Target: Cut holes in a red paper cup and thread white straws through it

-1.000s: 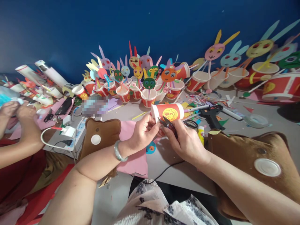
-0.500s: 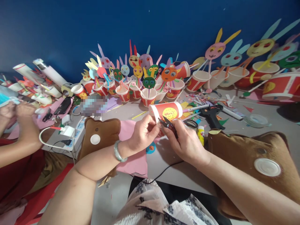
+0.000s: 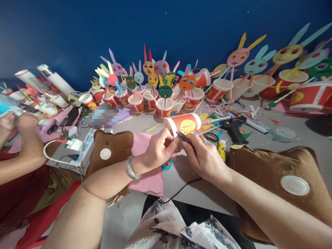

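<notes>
My left hand (image 3: 162, 147) is closed on the rim side of a red and white paper cup (image 3: 185, 124) that lies tipped sideways above the table. In my right hand (image 3: 207, 157) is a pair of small dark scissors (image 3: 184, 137), blades together, tip against the cup's white rim. My fingers hide most of the handles. A pink sheet (image 3: 147, 166) and a small blue disc (image 3: 166, 164) with an orange figure lie below my left hand. Beyond the cup stand several cups with rabbit-like paper figures (image 3: 165, 91).
A black glue gun (image 3: 233, 126), black-handled scissors (image 3: 212, 137) and a yellow glue stick (image 3: 221, 149) lie right of my hands. Brown cushions flank me, left (image 3: 114, 145) and right (image 3: 267, 173). A power strip (image 3: 86, 145) is at left, beside another person's arms (image 3: 28, 148).
The scissors' blades, apart before, have come together at the cup's rim. The cup has shifted very slightly left.
</notes>
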The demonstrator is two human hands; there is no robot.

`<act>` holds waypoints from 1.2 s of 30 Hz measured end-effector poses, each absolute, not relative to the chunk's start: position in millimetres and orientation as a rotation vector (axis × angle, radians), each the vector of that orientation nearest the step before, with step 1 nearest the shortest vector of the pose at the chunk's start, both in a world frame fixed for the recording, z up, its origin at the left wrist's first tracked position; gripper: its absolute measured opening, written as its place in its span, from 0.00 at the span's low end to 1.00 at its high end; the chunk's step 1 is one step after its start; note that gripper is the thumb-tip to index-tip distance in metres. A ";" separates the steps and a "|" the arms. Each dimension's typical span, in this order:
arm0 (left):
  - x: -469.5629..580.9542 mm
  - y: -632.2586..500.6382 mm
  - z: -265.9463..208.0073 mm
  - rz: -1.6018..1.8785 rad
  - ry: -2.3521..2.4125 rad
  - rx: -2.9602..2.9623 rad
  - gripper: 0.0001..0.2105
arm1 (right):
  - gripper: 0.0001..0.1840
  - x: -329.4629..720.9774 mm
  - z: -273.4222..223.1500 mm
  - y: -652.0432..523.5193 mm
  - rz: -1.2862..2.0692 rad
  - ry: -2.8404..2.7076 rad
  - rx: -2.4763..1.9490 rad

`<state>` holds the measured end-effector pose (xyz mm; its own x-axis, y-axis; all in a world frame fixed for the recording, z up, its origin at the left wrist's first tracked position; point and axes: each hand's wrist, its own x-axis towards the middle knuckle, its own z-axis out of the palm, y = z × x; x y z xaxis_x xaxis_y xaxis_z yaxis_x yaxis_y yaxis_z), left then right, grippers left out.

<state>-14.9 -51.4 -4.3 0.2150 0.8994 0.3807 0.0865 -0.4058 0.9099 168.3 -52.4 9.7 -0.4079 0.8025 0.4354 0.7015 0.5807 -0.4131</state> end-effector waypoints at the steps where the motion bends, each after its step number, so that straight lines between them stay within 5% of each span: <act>1: -14.9 -51.2 -5.5 1.278 0.925 1.688 0.13 | 0.15 168.4 9.6 -52.3 0.215 -2.212 -1.196; 36: -21.9 -47.8 12.5 1.365 1.096 1.853 0.10 | 0.22 174.6 19.2 -48.5 -0.333 -2.293 -1.264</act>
<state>-21.9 -47.8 12.5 0.1369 0.8710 0.4719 0.2726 -0.4911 0.8273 174.6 -48.5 19.2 -0.4463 0.7201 0.5313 0.8414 0.5399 -0.0250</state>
